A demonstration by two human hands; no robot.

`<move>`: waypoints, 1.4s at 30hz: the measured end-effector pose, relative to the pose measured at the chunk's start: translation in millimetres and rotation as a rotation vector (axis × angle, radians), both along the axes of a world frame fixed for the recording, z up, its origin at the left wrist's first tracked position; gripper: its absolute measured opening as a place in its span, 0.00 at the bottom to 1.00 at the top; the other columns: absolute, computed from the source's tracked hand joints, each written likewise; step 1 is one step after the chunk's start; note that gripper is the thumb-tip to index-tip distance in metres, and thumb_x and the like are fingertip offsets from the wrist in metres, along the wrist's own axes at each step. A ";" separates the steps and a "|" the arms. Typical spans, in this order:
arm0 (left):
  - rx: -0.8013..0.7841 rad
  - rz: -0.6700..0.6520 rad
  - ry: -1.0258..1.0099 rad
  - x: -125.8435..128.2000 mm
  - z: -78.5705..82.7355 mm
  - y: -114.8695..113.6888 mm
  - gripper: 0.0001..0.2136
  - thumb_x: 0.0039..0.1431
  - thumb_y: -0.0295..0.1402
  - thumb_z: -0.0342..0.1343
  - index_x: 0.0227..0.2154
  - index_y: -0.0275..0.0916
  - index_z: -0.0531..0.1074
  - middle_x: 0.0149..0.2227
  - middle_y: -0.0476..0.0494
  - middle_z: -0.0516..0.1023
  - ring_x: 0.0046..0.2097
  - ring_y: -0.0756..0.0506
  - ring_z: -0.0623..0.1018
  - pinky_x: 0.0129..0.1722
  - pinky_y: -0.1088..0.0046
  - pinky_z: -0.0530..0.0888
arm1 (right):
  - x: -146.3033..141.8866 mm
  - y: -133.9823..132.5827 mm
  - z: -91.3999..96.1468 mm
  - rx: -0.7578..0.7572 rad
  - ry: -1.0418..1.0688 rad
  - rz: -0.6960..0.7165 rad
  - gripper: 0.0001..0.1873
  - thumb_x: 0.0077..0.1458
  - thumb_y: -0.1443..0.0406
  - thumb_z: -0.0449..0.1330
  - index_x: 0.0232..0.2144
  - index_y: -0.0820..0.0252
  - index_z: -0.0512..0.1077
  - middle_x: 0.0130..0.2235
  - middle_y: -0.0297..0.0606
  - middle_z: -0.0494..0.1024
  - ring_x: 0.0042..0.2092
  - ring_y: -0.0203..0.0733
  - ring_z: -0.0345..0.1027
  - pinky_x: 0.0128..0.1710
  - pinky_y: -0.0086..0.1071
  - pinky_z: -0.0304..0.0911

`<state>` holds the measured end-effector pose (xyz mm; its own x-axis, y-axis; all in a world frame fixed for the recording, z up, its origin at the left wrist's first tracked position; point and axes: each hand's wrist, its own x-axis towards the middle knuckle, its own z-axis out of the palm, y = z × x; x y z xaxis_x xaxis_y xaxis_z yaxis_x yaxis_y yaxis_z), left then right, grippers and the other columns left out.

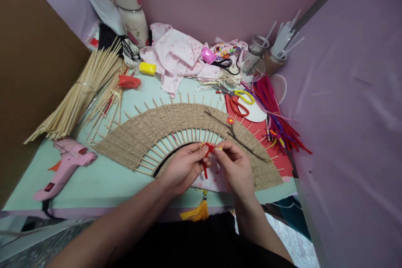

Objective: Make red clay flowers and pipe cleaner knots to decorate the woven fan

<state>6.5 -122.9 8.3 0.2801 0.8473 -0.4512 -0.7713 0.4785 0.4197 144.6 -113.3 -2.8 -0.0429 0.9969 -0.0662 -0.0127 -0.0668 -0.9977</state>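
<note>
Both hands meet over the near middle of a woven straw fan (176,127) with bamboo ribs, lying flat on the table. My left hand (184,167) and my right hand (234,165) pinch a small red pipe-cleaner piece (210,149) with yellow tips between their fingertips; its red stem hangs down between the hands. A dark twig with a small red flower (230,121) lies on the fan's right side. A yellow tassel (197,212) hangs off the table's near edge below the hands.
A pink glue gun (64,165) lies at the left. A bundle of bamboo skewers (81,92) leans at the back left. Scissors (238,99), red and purple pipe cleaners (278,117), pink cloth (179,58), a bottle (132,12) and cups of glue sticks (276,56) crowd the back.
</note>
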 end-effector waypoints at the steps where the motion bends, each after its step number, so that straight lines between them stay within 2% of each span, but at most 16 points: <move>1: 0.002 -0.001 0.017 -0.5 1.3 0.2 0.06 0.48 0.27 0.66 0.27 0.29 0.77 0.24 0.47 0.71 0.26 0.55 0.68 0.28 0.81 0.69 | 1.4 0.7 1.0 0.036 -0.033 0.004 0.02 0.54 0.66 0.64 0.30 0.56 0.74 0.31 0.31 0.73 0.36 0.36 0.67 0.38 0.31 0.63; 10: 0.007 -0.015 0.256 -0.1 5.1 -0.1 0.11 0.43 0.35 0.69 0.26 0.31 0.78 0.24 0.49 0.72 0.25 0.55 0.67 0.24 0.80 0.64 | 9.0 -2.1 10.2 0.514 -0.520 0.006 0.05 0.57 0.72 0.61 0.34 0.56 0.73 0.33 0.34 0.71 0.36 0.38 0.66 0.36 0.33 0.62; 13: 0.031 -0.053 0.393 -0.1 3.0 0.3 0.12 0.43 0.38 0.68 0.24 0.33 0.77 0.20 0.51 0.69 0.24 0.54 0.67 0.22 0.79 0.61 | 11.0 -2.4 13.3 0.703 -0.669 0.070 0.08 0.57 0.74 0.60 0.37 0.58 0.73 0.34 0.37 0.72 0.37 0.40 0.66 0.38 0.35 0.62; 15: 0.068 -0.100 0.487 -1.8 2.0 0.5 0.12 0.45 0.39 0.66 0.24 0.34 0.76 0.19 0.51 0.69 0.24 0.53 0.66 0.22 0.78 0.61 | 12.8 -1.1 16.2 0.754 -0.717 0.126 0.08 0.58 0.74 0.59 0.38 0.58 0.72 0.35 0.38 0.72 0.38 0.40 0.65 0.39 0.36 0.62; 17: 0.107 -0.179 0.567 -5.2 2.0 0.5 0.11 0.47 0.39 0.64 0.24 0.35 0.76 0.19 0.51 0.69 0.23 0.53 0.66 0.22 0.78 0.60 | 14.7 0.8 19.1 0.712 -0.707 0.174 0.07 0.59 0.73 0.58 0.38 0.58 0.72 0.35 0.38 0.72 0.39 0.40 0.66 0.39 0.35 0.62; 21: 0.151 -0.368 0.701 -13.6 3.4 1.9 0.09 0.50 0.37 0.59 0.25 0.36 0.76 0.19 0.52 0.69 0.22 0.53 0.66 0.21 0.78 0.60 | 18.3 4.7 23.8 0.508 -0.645 0.289 0.06 0.62 0.71 0.55 0.35 0.57 0.71 0.35 0.37 0.71 0.39 0.40 0.67 0.39 0.34 0.63; 24: 0.207 -0.478 0.805 -18.2 4.2 4.8 0.08 0.52 0.35 0.58 0.25 0.36 0.76 0.19 0.52 0.70 0.22 0.53 0.67 0.21 0.77 0.60 | 20.4 6.6 27.0 0.413 -0.651 0.389 0.06 0.61 0.70 0.55 0.33 0.57 0.70 0.35 0.36 0.71 0.40 0.40 0.67 0.40 0.34 0.62; 28: 0.340 -0.588 0.972 -21.0 4.6 7.4 0.08 0.52 0.34 0.56 0.25 0.38 0.77 0.20 0.52 0.72 0.23 0.52 0.68 0.23 0.76 0.63 | 20.6 8.0 34.5 0.356 -0.729 0.508 0.05 0.61 0.70 0.56 0.32 0.58 0.70 0.35 0.37 0.72 0.41 0.41 0.67 0.42 0.34 0.61; 31: 0.427 -0.615 1.036 -20.8 3.8 6.4 0.08 0.53 0.34 0.56 0.24 0.38 0.77 0.21 0.51 0.72 0.25 0.51 0.69 0.24 0.76 0.63 | 19.3 10.3 41.3 0.316 -0.783 0.557 0.05 0.61 0.70 0.56 0.32 0.58 0.70 0.36 0.37 0.73 0.41 0.41 0.67 0.42 0.34 0.61; 34: 0.350 -0.544 0.924 -18.0 3.5 5.0 0.08 0.53 0.34 0.57 0.23 0.37 0.76 0.20 0.52 0.70 0.25 0.52 0.68 0.24 0.77 0.64 | 19.6 13.7 43.5 0.271 -0.708 0.522 0.04 0.60 0.69 0.57 0.35 0.57 0.71 0.35 0.35 0.73 0.38 0.39 0.68 0.40 0.33 0.62; 38: 0.098 -0.199 0.499 -11.5 6.3 6.0 0.08 0.50 0.35 0.62 0.23 0.35 0.76 0.21 0.51 0.70 0.25 0.54 0.68 0.24 0.79 0.65 | 20.2 13.2 36.6 0.284 -0.538 0.207 0.11 0.59 0.65 0.59 0.46 0.55 0.69 0.40 0.36 0.75 0.37 0.38 0.69 0.39 0.33 0.65; 40: 0.020 -0.059 0.303 -8.4 7.9 7.2 0.08 0.48 0.33 0.66 0.26 0.33 0.77 0.25 0.49 0.73 0.28 0.54 0.70 0.28 0.80 0.68 | 17.8 9.8 31.8 0.328 -0.555 0.097 0.06 0.59 0.64 0.59 0.41 0.55 0.71 0.38 0.36 0.75 0.37 0.38 0.69 0.37 0.33 0.65; 42: -0.003 0.003 0.196 -5.8 8.3 7.8 0.08 0.46 0.31 0.68 0.27 0.31 0.78 0.29 0.46 0.75 0.31 0.54 0.72 0.33 0.79 0.70 | 13.3 5.6 27.7 0.355 -0.569 0.082 0.03 0.60 0.64 0.59 0.35 0.56 0.73 0.35 0.36 0.75 0.36 0.38 0.68 0.36 0.33 0.64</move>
<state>0.6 -115.1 16.6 0.1845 0.8465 -0.4995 -0.6763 0.4781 0.5604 157.8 -107.7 24.9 -0.1750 0.9573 0.2303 0.5121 0.2883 -0.8091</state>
